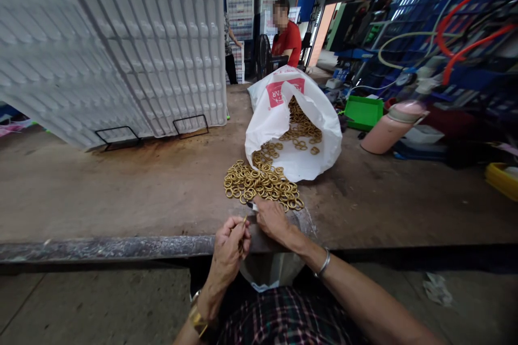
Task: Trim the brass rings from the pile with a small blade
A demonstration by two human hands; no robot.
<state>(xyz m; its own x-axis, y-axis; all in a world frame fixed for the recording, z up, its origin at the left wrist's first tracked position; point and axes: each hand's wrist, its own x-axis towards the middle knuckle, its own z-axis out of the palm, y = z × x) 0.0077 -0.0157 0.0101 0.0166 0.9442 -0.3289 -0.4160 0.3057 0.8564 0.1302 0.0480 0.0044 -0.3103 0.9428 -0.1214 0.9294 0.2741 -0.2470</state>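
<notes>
A heap of small brass rings (263, 183) lies on the worn brown table (121, 188), spilling from an open white plastic bag (295, 118) that holds more of them. My left hand (229, 248) is closed in a pinch on one brass ring (244, 220), held on edge at the table's near edge. My right hand (272, 218) rests at the near side of the heap, fingers curled on a small dark-tipped thing I cannot make out.
A big white moulded plastic panel (121, 38) leans on wire stands at the back left. A person in a red shirt (288, 38) stands behind the bag. To the right are a green tray (363, 112), a pink container (390, 126) and blue racks with hoses.
</notes>
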